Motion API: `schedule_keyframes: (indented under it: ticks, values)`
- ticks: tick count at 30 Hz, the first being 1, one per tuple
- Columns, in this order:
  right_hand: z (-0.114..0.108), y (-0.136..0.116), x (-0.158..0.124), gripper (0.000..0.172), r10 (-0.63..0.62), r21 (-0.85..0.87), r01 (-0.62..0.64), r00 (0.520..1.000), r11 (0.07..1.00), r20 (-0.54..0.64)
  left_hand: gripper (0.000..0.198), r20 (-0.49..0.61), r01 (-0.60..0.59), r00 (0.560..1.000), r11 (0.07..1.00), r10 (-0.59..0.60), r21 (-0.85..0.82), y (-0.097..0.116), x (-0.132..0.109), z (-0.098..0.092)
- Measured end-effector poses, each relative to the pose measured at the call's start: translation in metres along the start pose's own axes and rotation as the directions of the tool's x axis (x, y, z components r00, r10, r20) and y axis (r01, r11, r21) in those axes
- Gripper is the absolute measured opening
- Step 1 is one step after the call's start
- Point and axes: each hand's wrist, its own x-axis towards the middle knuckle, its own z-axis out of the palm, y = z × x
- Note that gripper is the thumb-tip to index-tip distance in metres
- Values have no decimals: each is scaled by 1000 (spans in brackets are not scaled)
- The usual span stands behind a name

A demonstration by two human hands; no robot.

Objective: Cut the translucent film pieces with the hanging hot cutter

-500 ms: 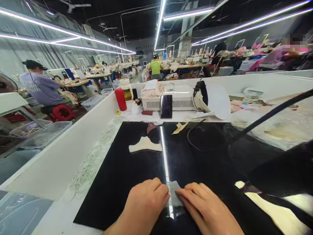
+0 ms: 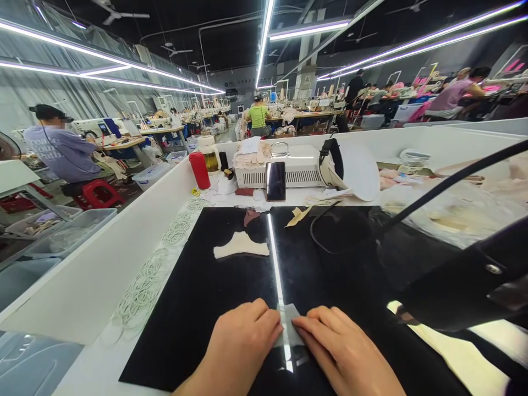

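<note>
A small translucent whitish piece of thin sheet (image 2: 291, 328) lies on the glossy black board (image 2: 190, 308), between my hands. My left hand (image 2: 243, 341) is closed, with thumb and forefinger at the piece's left edge. From the other side, my right hand (image 2: 342, 346) presses its thumb and fingertips together at the right edge. The fingertips of both hands are partly hidden. Farther up the board lies a cream cut fabric piece (image 2: 241, 245) with a curved outline. A bright strip of light reflects on the board and crosses the translucent piece.
A black lamp-like fixture (image 2: 466, 280) on a curved arm overhangs the right side, above pale cut pieces (image 2: 457, 352). Coiled pale cords (image 2: 142, 286) line the left. Behind stand a phone (image 2: 275, 181), a white vented box (image 2: 303, 169) and a red bottle (image 2: 199, 170). Other people sit beyond.
The view has shifted slightly, bringing more of the black fixture into sight at the right. Both hands stay at the translucent piece with barely any movement.
</note>
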Motion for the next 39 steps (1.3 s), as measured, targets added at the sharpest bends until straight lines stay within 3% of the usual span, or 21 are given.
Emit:
schedule_keyframes:
  ticks: [9, 14, 23, 39]
  values:
    - [3, -1, 3, 20, 10, 14, -10, 1000, 1000, -17, 29, -20, -14, 1000, 1000, 14, 2, 1, 3, -2]
    - [4, -1, 5, 20, 12, 27, -12, 1000, 1000, -9, 25, -68, -114, 991, 991, 118, 64, 4, 7, -5]
    - [5, -1, 4, 19, 14, 11, -14, 1000, 1000, -12, 16, -108, -274, 958, 960, 267, -54, 3, 4, 8]
    - [1, -1, 5, 24, 1, 4, -1, 1000, 1000, 1, 22, -124, -278, 955, 959, 271, -48, 7, 8, 7]
